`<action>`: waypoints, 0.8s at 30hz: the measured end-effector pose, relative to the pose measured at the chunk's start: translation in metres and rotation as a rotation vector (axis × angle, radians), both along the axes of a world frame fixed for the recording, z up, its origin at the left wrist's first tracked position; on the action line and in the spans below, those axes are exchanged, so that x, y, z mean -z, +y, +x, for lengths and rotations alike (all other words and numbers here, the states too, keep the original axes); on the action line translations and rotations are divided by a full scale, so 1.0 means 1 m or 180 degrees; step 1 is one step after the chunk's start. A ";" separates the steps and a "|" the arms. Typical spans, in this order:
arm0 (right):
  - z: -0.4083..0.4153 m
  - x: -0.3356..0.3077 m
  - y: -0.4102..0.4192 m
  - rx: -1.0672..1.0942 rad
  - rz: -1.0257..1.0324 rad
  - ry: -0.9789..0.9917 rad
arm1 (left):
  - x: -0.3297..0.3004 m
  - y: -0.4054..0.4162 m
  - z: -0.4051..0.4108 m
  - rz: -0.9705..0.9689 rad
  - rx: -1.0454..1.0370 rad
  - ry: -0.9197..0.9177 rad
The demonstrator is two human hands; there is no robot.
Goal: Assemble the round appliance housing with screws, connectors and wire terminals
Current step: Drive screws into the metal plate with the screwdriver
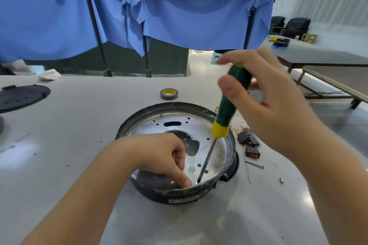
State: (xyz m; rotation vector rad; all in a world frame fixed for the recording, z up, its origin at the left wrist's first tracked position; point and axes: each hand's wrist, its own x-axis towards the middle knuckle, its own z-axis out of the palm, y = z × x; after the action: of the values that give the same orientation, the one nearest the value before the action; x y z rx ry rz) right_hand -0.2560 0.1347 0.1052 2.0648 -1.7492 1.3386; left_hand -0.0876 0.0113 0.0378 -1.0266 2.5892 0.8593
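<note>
A round black housing (139, 117) with a shiny metal plate (217, 151) inside stands in the middle of the table. My right hand (264, 93) grips the green and yellow handle of a screwdriver (229, 105); its shaft slants down to a screw (197, 182) at the plate's near edge. My left hand (159, 155) reaches into the housing with fingers curled, the fingertips pressed down right beside the screwdriver tip. Whether it pinches the screw is hidden.
Black and red connectors (250, 145), thin wires with gold terminals (239, 127) and a nail (254, 164) lie right of the housing. A roll of tape (168, 94) sits behind it. A black round lid (20, 97) is at far left. Blue cloth (179, 6) hangs behind the table.
</note>
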 end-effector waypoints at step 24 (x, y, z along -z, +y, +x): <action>0.006 0.001 0.000 -0.0783 0.0389 -0.0565 | -0.002 0.002 -0.001 -0.0056 -0.0007 -0.0043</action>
State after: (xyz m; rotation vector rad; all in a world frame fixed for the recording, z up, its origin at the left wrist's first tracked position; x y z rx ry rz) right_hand -0.2497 0.1348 0.1040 2.3586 -1.7278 1.5614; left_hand -0.0888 0.0128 0.0395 -1.0367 2.5894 0.8286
